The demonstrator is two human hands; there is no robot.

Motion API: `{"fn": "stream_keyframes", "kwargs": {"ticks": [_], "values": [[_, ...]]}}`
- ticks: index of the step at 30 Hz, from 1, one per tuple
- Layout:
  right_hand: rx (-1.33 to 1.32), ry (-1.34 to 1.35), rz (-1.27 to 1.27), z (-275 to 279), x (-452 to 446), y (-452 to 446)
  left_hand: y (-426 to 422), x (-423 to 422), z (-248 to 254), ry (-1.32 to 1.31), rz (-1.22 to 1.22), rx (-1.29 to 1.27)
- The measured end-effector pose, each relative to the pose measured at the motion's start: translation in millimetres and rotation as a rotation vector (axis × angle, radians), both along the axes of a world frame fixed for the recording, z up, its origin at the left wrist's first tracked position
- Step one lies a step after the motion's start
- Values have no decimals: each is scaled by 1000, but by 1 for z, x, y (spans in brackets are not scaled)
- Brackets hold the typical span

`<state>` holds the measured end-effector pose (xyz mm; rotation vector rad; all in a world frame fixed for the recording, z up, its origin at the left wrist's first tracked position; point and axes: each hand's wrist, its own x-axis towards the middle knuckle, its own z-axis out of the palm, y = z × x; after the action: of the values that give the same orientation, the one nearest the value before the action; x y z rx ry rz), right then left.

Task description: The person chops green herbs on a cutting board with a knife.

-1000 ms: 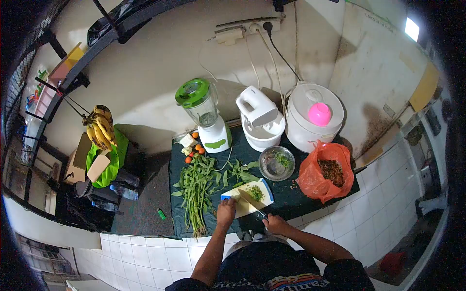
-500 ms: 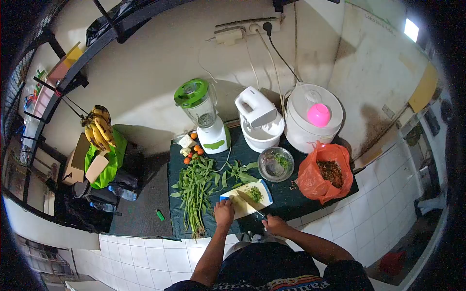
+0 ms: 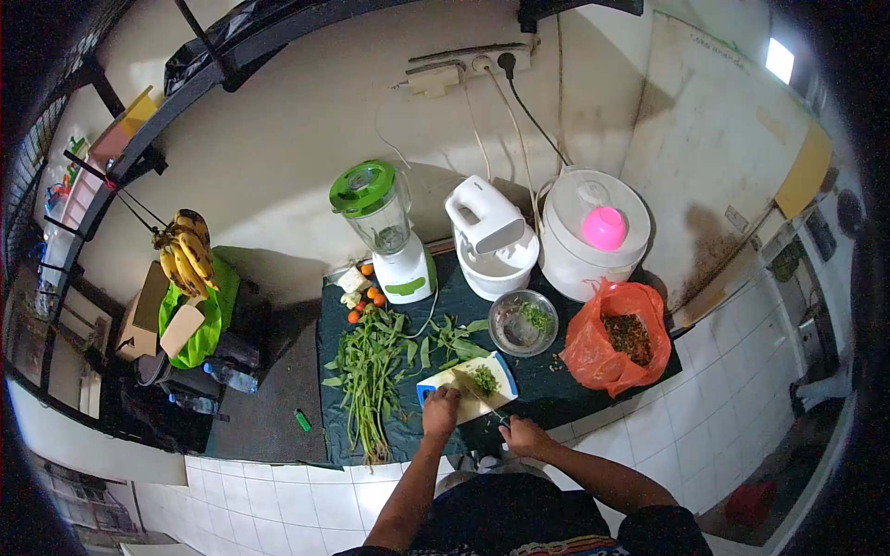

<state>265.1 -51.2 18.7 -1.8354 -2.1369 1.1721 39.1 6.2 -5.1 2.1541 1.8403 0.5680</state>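
My right hand point(image 3: 526, 436) grips a knife point(image 3: 502, 420) by its handle, its thin blade lying across a pale cutting board with blue ends point(image 3: 499, 397). My left hand point(image 3: 440, 409) is closed over the board's left part, fingers curled; what is under them is hidden. On the board, right of the blade, sits a small heap of chopped greens point(image 3: 483, 379). Just behind the board stands a metal bowl point(image 3: 501, 345) with some chopped greens inside. Long leafy stalks point(image 3: 363, 385) lie to the left of my left hand.
At the back stand a green-lidded blender point(image 3: 405, 273), a white stand mixer point(image 3: 497, 269) and a round white appliance point(image 3: 586, 255). An orange plastic bag point(image 3: 582, 346) with dark contents stands right. Tomatoes point(image 3: 375, 295) lie by the blender. Bananas point(image 3: 190, 255) hang left.
The view has shifted slightly. My left hand has come a little right over the board, nearer the blade. The knife stays in my right hand, and the chopped heap looks more gathered.
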Motion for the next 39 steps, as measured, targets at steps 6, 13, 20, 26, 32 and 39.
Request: {"fn": "stream_keyframes", "kwargs": {"ticks": [6, 13, 20, 26, 32, 39], "values": [[-10, 0, 23, -6, -2, 0, 1, -3, -8, 46, -95, 25], [-57, -17, -32, 5, -5, 1, 0, -2, 1, -2, -53, -16], [-36, -17, -30, 9, -5, 0, 5, -4, -6, 65, -95, 23], [-25, 30, -35, -13, -2, -2, 9, -2, -1, 16, -78, -30], [-17, 27, -22, -20, -2, -1, 15, -4, -10, 60, -77, -82], [-80, -18, -39, -10, -4, 2, 16, -1, 14, 49, -97, -161]]}}
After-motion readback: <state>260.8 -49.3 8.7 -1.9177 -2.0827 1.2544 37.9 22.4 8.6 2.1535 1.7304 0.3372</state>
